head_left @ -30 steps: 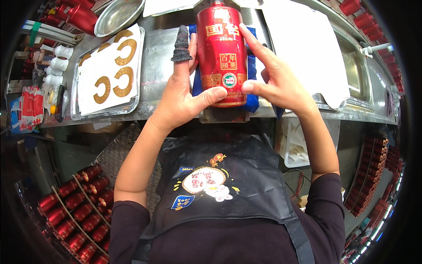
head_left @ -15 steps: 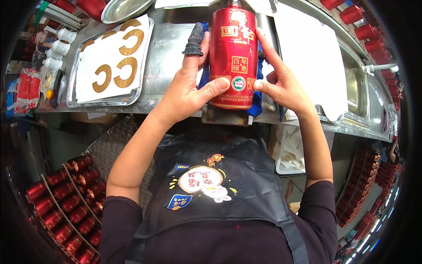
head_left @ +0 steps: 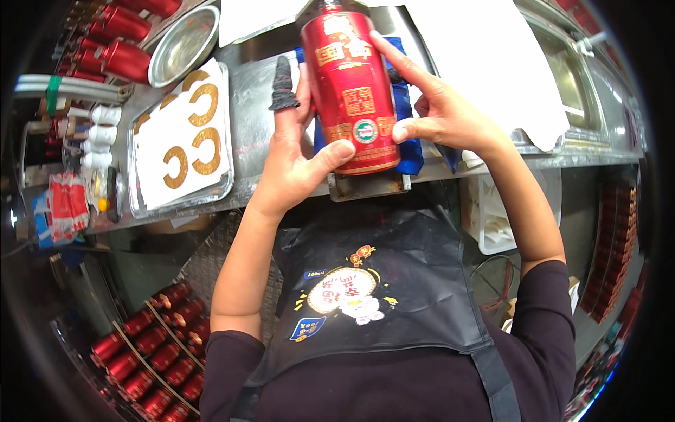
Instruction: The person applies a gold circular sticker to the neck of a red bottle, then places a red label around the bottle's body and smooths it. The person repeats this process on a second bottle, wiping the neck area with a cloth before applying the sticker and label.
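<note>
1. Several gold crescents point(head_left: 175, 169) lie on white paper point(head_left: 151, 158) in the tray point(head_left: 218, 191), left of frame; a careless leftward sweep could scatter them, since nothing visible pins them.
2. The left hand point(head_left: 285, 172) grips the lower left flank of the red bottle point(head_left: 351, 81), top centre, thumb on its front; hard pressure there could smudge the decoration. A dark finger cover point(head_left: 283, 88) might slip or snag.
3. The bottle slants, neck toward the top left, over blue cloth point(head_left: 413, 156); its smooth, rounded side could roll if either hand slackened.
4. The right hand point(head_left: 446, 112) grips the opposite side, index finger along the upper right edge, thumb low; uneven force could twist the bottle.
5. Against half a second ago, the steel bowl point(head_left: 184, 46), upper left, shows more fully, and the tray sits lower.
6. The bottle looked upright then; the counter point(head_left: 249, 119) has swung too, so the camera explains much. Whether the bottle itself turned, I cannot tell.
7. The right hand's hold looks much the same.
</note>
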`<state>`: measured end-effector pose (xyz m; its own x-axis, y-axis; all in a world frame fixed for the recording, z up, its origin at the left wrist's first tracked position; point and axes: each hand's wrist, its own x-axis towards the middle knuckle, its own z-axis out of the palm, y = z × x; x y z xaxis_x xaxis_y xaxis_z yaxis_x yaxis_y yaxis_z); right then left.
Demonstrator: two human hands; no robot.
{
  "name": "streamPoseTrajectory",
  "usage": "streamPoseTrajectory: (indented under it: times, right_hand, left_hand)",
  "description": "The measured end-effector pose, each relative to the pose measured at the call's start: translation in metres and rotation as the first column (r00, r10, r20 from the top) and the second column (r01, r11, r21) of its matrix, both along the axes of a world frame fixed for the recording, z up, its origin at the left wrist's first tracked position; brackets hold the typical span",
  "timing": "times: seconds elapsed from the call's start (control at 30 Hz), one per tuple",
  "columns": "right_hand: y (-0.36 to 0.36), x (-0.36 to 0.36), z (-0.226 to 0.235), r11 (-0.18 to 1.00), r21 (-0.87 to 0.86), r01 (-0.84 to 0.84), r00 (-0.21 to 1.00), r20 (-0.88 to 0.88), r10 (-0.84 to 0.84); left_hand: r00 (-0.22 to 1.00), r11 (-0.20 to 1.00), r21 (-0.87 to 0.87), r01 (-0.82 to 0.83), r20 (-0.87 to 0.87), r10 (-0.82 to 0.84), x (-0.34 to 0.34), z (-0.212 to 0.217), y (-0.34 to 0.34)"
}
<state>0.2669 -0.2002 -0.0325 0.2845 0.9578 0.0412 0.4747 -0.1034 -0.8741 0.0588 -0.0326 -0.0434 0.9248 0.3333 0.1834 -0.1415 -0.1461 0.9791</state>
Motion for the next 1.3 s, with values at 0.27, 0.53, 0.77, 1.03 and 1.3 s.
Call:
streamPoseTrajectory:
  times: [0.27,0.53,0.77,1.03,1.3]
  right_hand:
    - [0.001,0.001,-0.005,0.995,0.098,-0.030,0.991,-0.130,0.043]
    - [0.001,-0.004,0.004,0.997,0.079,-0.020,0.996,-0.086,0.027]
    - [-0.007,-0.014,0.008,0.999,-0.016,0.027,0.999,0.026,-0.027]
    - [-0.005,-0.013,0.031,0.994,0.000,0.109,0.978,0.178,-0.107]
    - [0.001,-0.019,0.035,0.995,0.030,0.093,0.927,0.363,-0.098]
  left_hand:
    - [0.999,0.999,-0.035,0.037,0.002,-0.037,-0.001,-0.001,0.003]
    - [0.996,0.971,-0.229,0.070,0.071,-0.055,-0.002,-0.002,0.003]
    - [1.000,0.983,-0.186,0.005,0.011,-0.003,-0.006,-0.011,-0.001]
    - [0.986,0.975,-0.179,-0.134,0.070,0.149,0.001,0.003,-0.001]
    - [0.986,0.980,-0.141,-0.138,0.072,0.149,0.017,0.010,-0.012]
